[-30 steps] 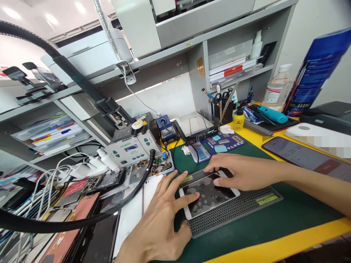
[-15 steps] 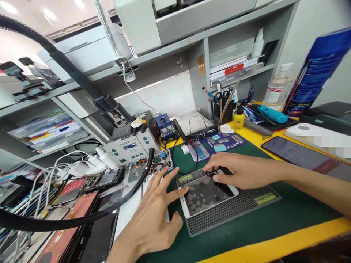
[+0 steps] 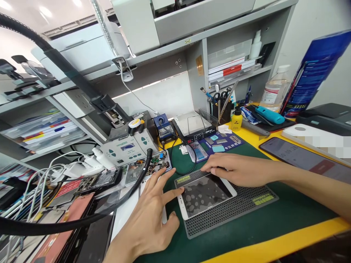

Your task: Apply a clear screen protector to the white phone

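Note:
A white-framed smartphone (image 3: 207, 195) lies face up on a grey honeycomb-patterned mat (image 3: 219, 219). Its dark screen shows several rounded pale patches. My left hand (image 3: 152, 210) is open with its fingers spread, and the index fingertip touches the phone's left edge near the upper corner. Its other fingers extend over the green work mat beside the phone. My right hand (image 3: 237, 168) curls over the phone's upper right corner, fingers bent together with the thumb at the screen's edge. The hand hides that corner and what its fingertips touch.
A black hose (image 3: 142, 175) curves past the left hand. Behind it are a tray of small parts (image 3: 156, 166) and a rework station (image 3: 127, 148). Stacked phone screens (image 3: 65, 223) crowd the left. A yellow bottle (image 3: 236, 120) and another phone (image 3: 296, 157) stand and lie to the right.
My right thumb has drawn back from the screen toward the phone's far edge. The left hand keeps its place against the phone. The whole view has shifted slightly.

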Demonstrator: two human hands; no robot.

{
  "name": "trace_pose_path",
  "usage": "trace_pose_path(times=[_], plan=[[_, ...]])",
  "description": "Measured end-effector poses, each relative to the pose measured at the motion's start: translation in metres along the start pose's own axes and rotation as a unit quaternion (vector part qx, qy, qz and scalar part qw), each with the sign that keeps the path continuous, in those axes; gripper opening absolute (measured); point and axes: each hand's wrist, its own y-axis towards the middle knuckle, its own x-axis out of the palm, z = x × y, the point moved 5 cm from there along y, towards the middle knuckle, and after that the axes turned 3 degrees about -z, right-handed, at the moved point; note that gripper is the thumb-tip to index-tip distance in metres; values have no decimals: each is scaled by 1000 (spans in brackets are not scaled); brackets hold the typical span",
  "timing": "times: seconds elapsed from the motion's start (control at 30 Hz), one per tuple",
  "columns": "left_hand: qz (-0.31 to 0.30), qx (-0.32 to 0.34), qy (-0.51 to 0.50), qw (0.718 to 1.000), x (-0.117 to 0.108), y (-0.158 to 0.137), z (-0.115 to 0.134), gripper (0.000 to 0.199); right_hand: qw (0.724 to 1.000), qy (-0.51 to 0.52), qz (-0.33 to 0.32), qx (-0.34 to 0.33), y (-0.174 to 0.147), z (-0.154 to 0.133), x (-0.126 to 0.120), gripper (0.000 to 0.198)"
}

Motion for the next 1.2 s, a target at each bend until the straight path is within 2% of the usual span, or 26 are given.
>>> trace_pose_path(times=[0.53, 0.67, 0.93, 1.13, 1.2], plan=[[20, 25, -14, 999, 2, 5, 12, 70, 1000, 8, 6, 3, -1, -1, -1, 47], [-9, 37, -29, 999, 4, 3, 15, 76, 1000, 14, 4, 6, -3, 0, -3, 47], [-8, 6, -19, 1000, 4, 6, 7, 73, 1000, 6, 6, 3, -4, -2, -3, 46], [21, 20, -23, 999, 2, 5, 7, 54, 1000, 14, 8, 19, -4, 0, -3, 50], [25, 33, -22, 999, 1, 4, 8, 55, 999, 19, 8, 24, -3, 1, -3, 50]])
